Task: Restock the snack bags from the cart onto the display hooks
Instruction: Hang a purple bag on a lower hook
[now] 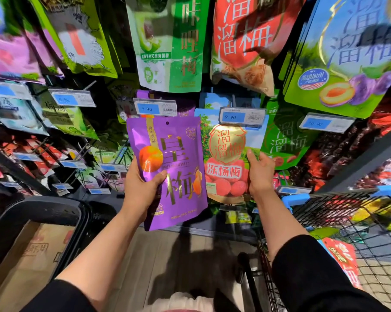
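Observation:
My left hand (142,188) grips a purple snack bag (178,154) with gold characters by its lower left edge, thumb across the front. The bag is upright in front of the display, its hang hole just below a 7.90 price tag (155,107). More purple bags hang behind that tag. My right hand (261,172) holds the right edge of a blue and red bayberry bag (226,158) that hangs under a 9.90 price tag (242,116). A wire cart (347,212) with more snack bags stands at the right.
Rows of hanging snack bags fill the display above and to both sides, with price tags on the hook ends. A black crate (55,212) holding a cardboard box (32,251) sits at the lower left. The wooden floor (167,255) shows between crate and cart.

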`<action>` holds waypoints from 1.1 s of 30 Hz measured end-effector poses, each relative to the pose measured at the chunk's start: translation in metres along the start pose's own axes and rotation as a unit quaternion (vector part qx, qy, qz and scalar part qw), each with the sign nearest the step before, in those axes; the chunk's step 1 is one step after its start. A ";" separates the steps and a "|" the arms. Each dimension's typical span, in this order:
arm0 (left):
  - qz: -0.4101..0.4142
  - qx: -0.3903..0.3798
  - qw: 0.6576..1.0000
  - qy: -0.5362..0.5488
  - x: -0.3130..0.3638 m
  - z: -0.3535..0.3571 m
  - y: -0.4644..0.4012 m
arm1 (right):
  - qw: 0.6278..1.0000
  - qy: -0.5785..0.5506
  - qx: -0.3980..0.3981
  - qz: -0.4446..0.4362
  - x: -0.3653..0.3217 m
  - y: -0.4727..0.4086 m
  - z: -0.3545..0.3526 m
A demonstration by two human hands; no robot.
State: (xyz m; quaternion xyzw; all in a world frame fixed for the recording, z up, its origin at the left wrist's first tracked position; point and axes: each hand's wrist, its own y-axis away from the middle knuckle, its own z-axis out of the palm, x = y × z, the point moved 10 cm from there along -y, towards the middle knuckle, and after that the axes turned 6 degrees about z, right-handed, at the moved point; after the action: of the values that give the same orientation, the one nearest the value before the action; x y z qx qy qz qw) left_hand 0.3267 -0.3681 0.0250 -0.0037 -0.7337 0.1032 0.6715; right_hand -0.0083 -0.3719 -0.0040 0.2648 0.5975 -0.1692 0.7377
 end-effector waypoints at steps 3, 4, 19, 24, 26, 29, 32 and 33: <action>0.001 -0.006 1.000 -0.007 -0.001 0.000 0.001 | 1.000 -0.005 -0.001 0.005 0.005 -0.004 0.000; 0.001 -0.008 1.000 -0.008 -0.001 0.000 0.002 | 1.000 -0.012 0.004 -0.001 0.003 -0.002 -0.002; -0.024 -0.021 0.999 -0.031 -0.023 0.003 -0.003 | 0.994 0.043 0.094 -0.027 -0.004 -0.031 0.014; -0.043 -0.018 0.999 -0.025 -0.032 0.002 -0.005 | 0.985 0.110 0.132 0.006 0.014 -0.084 0.021; -0.048 -0.012 0.998 -0.024 -0.035 -0.001 -0.004 | 0.984 0.101 0.145 0.027 0.016 -0.096 0.026; -0.061 -0.004 0.998 -0.020 -0.039 -0.004 -0.002 | 0.980 0.060 0.186 0.043 0.014 -0.097 0.024; -0.069 -0.003 0.997 -0.023 -0.042 -0.008 0.000 | 0.964 0.140 0.218 0.067 0.014 -0.085 0.016; -0.070 -0.003 0.997 -0.023 -0.043 -0.009 0.000 | 0.953 0.183 0.232 0.073 0.019 -0.082 0.010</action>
State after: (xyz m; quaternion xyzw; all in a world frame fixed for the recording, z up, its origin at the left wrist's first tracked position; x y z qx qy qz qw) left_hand 0.3402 -0.3725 -0.0172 0.0483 -0.7479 0.0536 0.6599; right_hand -0.0426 -0.4426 -0.0370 0.4977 0.6454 -0.1973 0.5447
